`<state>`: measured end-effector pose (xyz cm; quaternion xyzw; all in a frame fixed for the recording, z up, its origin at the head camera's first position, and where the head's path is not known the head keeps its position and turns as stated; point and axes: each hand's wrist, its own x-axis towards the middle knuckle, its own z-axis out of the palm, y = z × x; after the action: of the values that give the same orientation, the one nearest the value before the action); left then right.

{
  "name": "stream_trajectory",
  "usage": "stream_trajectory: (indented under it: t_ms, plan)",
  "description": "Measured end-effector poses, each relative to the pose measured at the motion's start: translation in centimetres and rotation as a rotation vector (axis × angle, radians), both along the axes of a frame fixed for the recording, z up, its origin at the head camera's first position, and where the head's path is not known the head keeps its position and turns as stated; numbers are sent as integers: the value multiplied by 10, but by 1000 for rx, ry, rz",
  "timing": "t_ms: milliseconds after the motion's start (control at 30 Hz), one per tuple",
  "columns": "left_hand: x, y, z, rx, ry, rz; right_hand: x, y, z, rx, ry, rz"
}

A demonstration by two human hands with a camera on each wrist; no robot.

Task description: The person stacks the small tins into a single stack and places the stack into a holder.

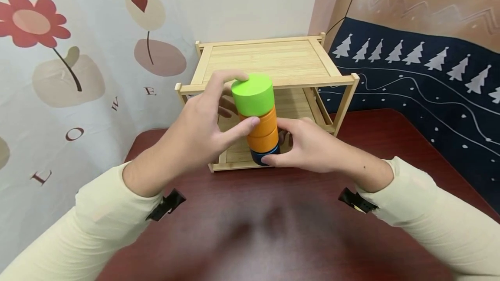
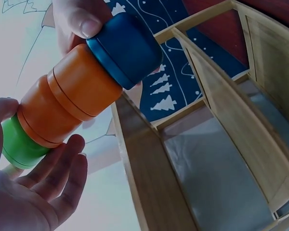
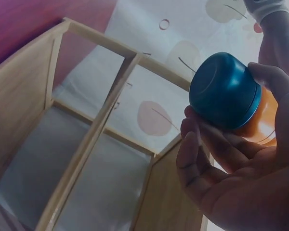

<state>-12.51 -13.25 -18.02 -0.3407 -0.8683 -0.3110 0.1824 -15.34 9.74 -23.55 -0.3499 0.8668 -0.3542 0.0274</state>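
Note:
A column of stacked round pieces is held up in front of the shelf: a bright green cylinder [image 1: 254,101] on top, two orange rounded pieces [image 1: 263,131] in the middle, and a dark blue rounded cup-like piece [image 2: 127,48] at the bottom. My left hand [image 1: 199,118] grips the upper end, its index finger on the green top and its thumb beside the green-orange joint. Lower down, my right hand [image 1: 312,144] holds the blue end between thumb and fingers. In the right wrist view the blue end tilts toward the camera, and most of the orange is hidden by the hand.
Behind the column stands a two-level light wooden shelf [image 1: 265,57] on a dark red table [image 1: 250,211]. A printed curtain with flowers [image 1: 97,77] hangs at the left. A dark blue panel with white trees [image 1: 422,77] rises on the right.

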Motion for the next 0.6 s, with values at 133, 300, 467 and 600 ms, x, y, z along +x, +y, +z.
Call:
stream_trajectory:
  t_ms: [133, 300, 467, 600]
  plan:
    - [-2, 3, 7, 13, -16, -21, -2, 1, 7, 10, 25, -12]
    - [-6, 6, 16, 26, -50, -27, -5, 2, 15, 8, 42, -19]
    - [-9, 6, 24, 6, -46, 1, -6, 2, 20, 2, 29, -30]
    - [-10, 8, 31, -15, -44, 16, -7, 3, 26, 4, 34, -44]
